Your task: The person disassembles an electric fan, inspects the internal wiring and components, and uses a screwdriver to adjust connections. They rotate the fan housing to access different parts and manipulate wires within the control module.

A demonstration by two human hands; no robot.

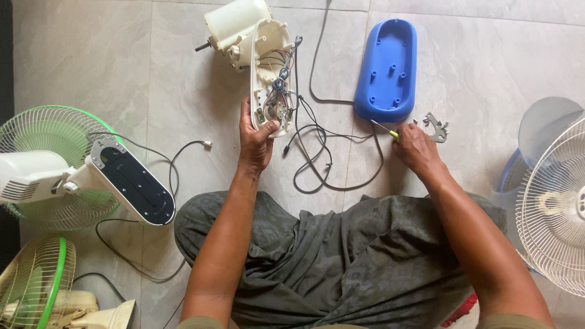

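Note:
My left hand (255,137) grips the near end of an opened white fan base (271,73), whose inside shows coloured wires and small parts. The base lies on the tiled floor, joined to a cream motor housing (234,23) at the far end. My right hand (414,146) is closed on a small screwdriver (384,129) with a yellow-green handle, its tip pointing left toward the blue bottom cover (387,68). A small metal bracket (436,127) lies on the floor just beyond my right hand.
Dark cables (317,152) loop on the floor between my hands. A green-and-white fan (55,170) lies at left with its black-bottomed base (131,183) up. Another cream fan (36,286) is at the lower left, and a white fan grille (554,207) at right.

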